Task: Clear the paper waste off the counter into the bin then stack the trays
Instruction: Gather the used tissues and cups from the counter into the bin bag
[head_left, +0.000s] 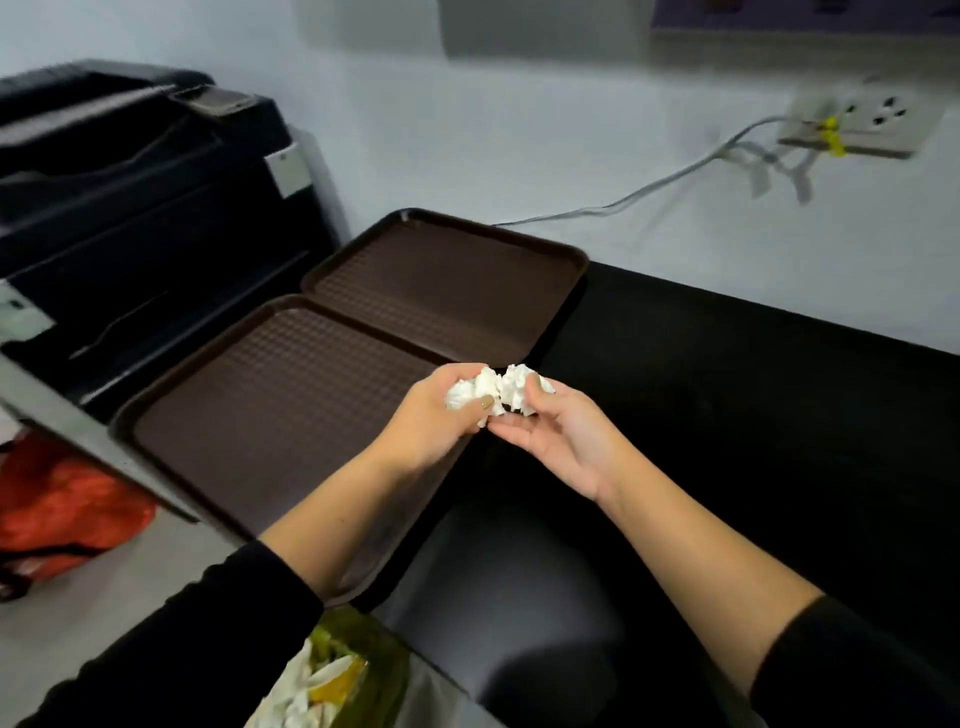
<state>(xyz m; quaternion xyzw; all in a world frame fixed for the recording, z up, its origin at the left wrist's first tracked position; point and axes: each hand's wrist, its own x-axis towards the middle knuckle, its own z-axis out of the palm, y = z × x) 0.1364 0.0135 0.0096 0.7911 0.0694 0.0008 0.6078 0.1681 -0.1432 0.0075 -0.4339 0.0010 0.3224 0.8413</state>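
A clump of crumpled white paper (498, 387) is held between both hands above the black counter (727, 395). My left hand (441, 415) grips its left part with fingers curled around it. My right hand (550, 436) pinches the right part, palm turned up. Two brown trays lie side by side on the counter: the near tray (260, 415) under my left forearm and the far tray (441, 280) beyond it. A bin with a yellow-green liner (358, 670) holding white paper sits below the counter's front edge.
A black printer (135, 208) stands at the left, close to the trays. A wall socket strip (852, 124) with a grey cable hangs at the back right. A red bag (62, 504) lies on the floor at the left.
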